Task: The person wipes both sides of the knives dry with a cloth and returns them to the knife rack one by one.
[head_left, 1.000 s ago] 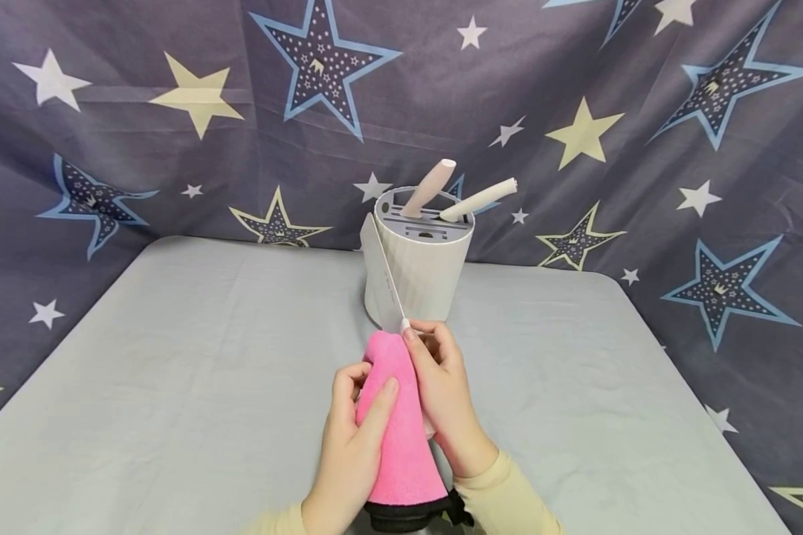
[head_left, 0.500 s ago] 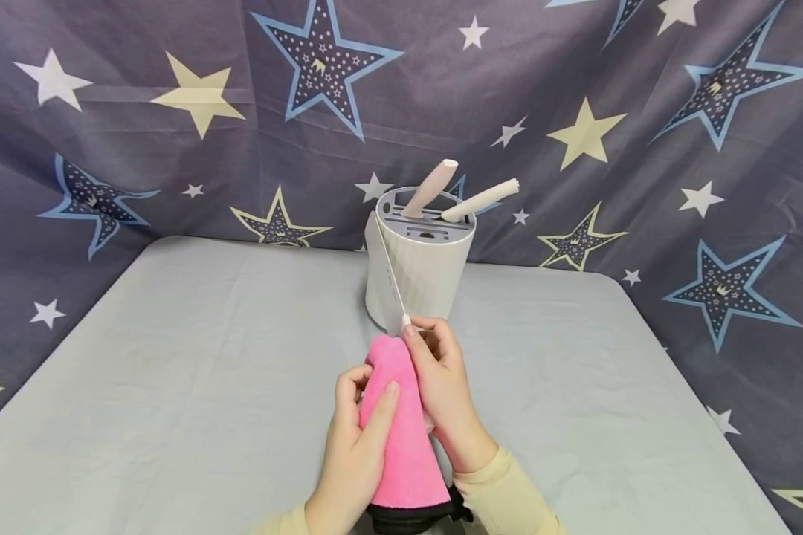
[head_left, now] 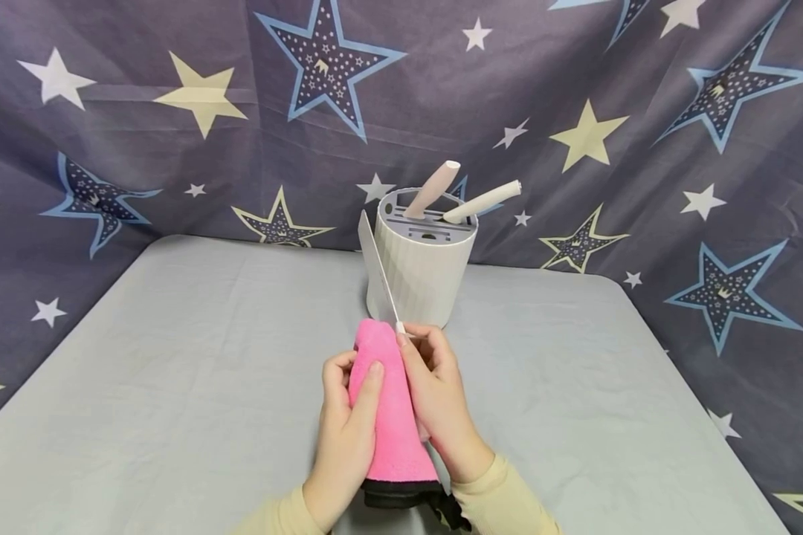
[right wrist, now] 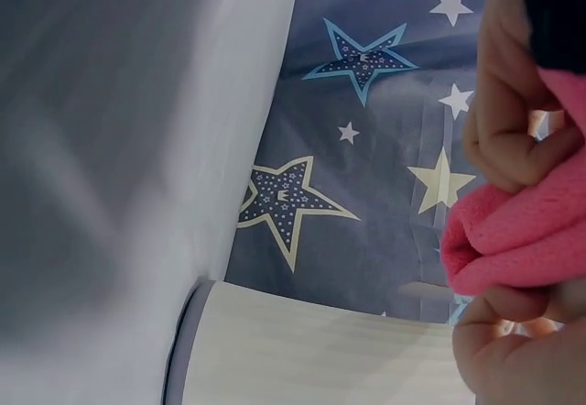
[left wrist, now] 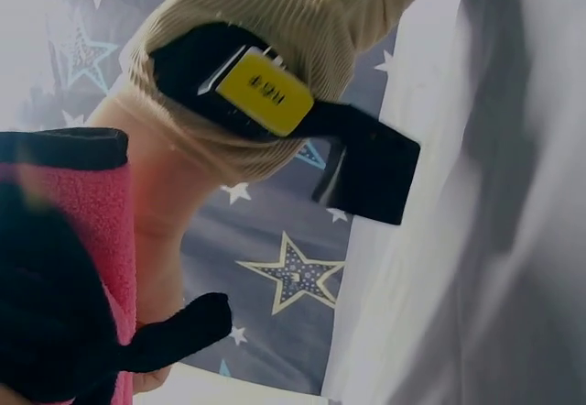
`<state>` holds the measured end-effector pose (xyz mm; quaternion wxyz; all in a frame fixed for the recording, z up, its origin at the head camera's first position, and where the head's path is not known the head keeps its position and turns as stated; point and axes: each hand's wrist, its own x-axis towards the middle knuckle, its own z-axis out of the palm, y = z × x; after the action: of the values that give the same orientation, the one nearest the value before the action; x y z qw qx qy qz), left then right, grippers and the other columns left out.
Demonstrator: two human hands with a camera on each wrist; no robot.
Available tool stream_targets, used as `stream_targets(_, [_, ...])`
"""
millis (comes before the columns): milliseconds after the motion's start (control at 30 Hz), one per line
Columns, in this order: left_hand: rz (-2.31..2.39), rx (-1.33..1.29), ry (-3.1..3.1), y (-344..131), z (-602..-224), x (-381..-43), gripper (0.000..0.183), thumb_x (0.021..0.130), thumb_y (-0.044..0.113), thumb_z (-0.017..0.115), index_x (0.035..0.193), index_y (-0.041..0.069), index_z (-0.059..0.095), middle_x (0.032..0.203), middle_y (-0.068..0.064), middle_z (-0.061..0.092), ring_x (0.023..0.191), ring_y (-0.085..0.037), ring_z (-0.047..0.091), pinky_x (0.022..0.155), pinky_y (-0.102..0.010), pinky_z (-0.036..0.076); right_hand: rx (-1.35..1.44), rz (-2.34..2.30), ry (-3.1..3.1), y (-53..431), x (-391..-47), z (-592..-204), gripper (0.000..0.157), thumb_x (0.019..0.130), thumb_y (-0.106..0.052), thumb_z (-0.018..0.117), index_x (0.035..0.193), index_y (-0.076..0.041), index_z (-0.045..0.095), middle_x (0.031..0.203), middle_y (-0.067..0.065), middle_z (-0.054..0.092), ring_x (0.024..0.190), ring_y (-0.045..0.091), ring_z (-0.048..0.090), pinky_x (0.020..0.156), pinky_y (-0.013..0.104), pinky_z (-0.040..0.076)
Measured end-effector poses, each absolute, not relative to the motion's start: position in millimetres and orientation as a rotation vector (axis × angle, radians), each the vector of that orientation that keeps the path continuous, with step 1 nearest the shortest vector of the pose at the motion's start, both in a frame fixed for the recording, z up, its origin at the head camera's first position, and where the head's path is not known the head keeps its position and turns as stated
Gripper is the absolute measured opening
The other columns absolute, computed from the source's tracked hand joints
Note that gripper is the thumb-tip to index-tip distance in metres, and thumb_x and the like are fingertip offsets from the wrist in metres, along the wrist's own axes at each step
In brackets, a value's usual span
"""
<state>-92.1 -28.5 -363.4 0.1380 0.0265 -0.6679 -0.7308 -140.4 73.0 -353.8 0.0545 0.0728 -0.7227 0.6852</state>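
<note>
In the head view my right hand [head_left: 442, 397] grips a kitchen knife [head_left: 378, 269] just behind its blade, at the pale handle. The blade points up and away, seen nearly edge-on, overlapping the left side of a ribbed white knife block [head_left: 421, 279]. My left hand [head_left: 344, 431] holds a folded pink cloth [head_left: 395, 416] with a black lower edge, thumb lying along its front. The cloth covers much of the handle area, and its top lies right beside the blade's base. In the right wrist view, fingers are curled at the pink cloth [right wrist: 522, 226].
Two more knives stand in the block's slotted top, one with a pinkish handle [head_left: 433, 189] and one with a cream handle [head_left: 483, 201]. A grey cloth covers the table [head_left: 174, 371]. Behind it hangs a dark curtain [head_left: 408, 89] printed with stars.
Both hands, with the cloth and knife, have shifted slightly left. The cloth's lower edge has risen, and the blade now appears narrower, turned more edge-on. The knife block stays put.
</note>
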Motion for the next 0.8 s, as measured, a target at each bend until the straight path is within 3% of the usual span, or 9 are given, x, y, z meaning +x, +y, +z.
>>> stream_targets(267, [-2.130,0.053,-1.884,-33,-359,-93,0.027,0.105,0.020,0.048,0.125,0.003,0.039,0.109,-0.010,0.054,0.095,-0.012,0.058,0.081,-0.023,0.049,0.199,2.245,-2.061,76,-140,-353,0.033,0.092,-0.006,0.068,0.121,0.005,0.060,0.087,-0.002,0.064,0.076,0.006,0.060,0.069,0.019,0.050])
stream_targets(600, [-2.198,0.059,-1.821,-39,-355,-92,0.027,0.105,0.020,0.048,0.124,0.004,0.038,0.110,-0.009,0.055,0.094,-0.015,0.062,0.078,-0.025,0.052,0.151,2.119,-2.007,81,-141,-347,0.037,0.079,0.001,0.077,0.116,-0.001,0.069,0.077,-0.006,0.064,0.065,0.006,0.056,0.060,0.019,0.047])
stream_targets(800, [-2.252,0.028,-1.810,-37,-352,-87,0.028,0.106,0.023,0.048,0.124,0.005,0.037,0.111,-0.010,0.053,0.094,-0.018,0.060,0.077,-0.027,0.053,0.133,2.011,-1.938,83,-142,-347,0.031,0.081,-0.002,0.077,0.112,0.000,0.071,0.072,-0.010,0.065,0.062,0.005,0.056,0.058,0.019,0.047])
